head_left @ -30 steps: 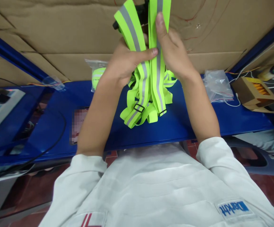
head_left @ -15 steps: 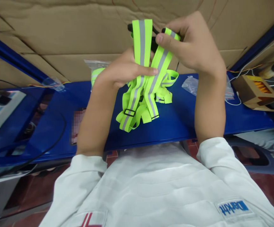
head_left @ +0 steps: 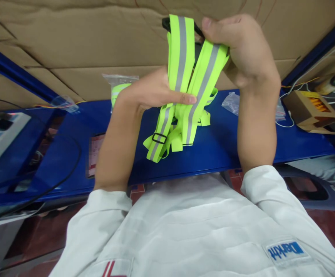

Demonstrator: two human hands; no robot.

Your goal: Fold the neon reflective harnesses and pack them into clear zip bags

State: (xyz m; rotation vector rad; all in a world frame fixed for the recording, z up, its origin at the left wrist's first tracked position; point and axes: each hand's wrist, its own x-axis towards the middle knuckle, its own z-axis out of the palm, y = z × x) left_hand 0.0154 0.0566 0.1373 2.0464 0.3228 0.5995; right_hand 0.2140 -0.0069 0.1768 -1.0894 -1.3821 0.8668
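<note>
White box (head_left: 13,138): there at the far left of the frame, a dark object on top.
Pinkish item (head_left: 94,157): left of centre, pixelated, tucked partly behind the left arm (head_left: 117,142).
Left bag (head_left: 120,79): upper left, clear plastic, lime band inside.
Left hand (head_left: 158,87): upper centre, clamped on the straps (head_left: 181,57), thumb laid across the front, fingers hidden behind.
Straps: centre and upper centre, lime with grey stripes, held up in folds, loops down on the blue table (head_left: 213,148).
Buckle (head_left: 159,138): black, near centre, threaded on a low loop.
Right hand (head_left: 244,50): upper right, closed on the right-hand fold's top end, fingertips mostly out of sight.
Right bag (head_left: 231,103): clear, right of centre.
Carton (head_left: 306,111): far right, open, yellow contents showing.
</note>
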